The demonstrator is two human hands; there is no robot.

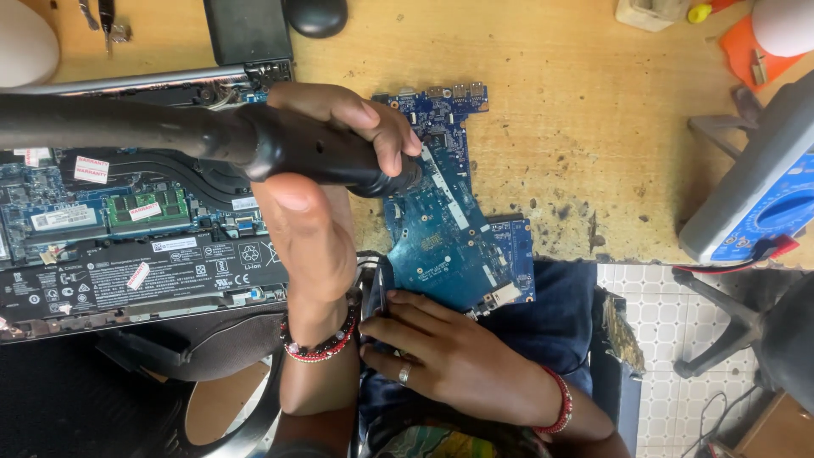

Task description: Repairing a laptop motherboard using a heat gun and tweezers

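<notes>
Left hand (326,161) clenched round black hot-air tool (212,140); right hand (449,356) gripped tweezers (381,293) at near edge of blue circuit board (445,229).

Nozzle pointed down onto the board's middle, seemingly to aim heat, the tweezers held ready beside it. Board lay on wooden table (551,110), its near end overhanging the table edge above the lap. Opened laptop (127,229) crowded the left; meter (763,187) stood right; bare wood between gave room.
</notes>
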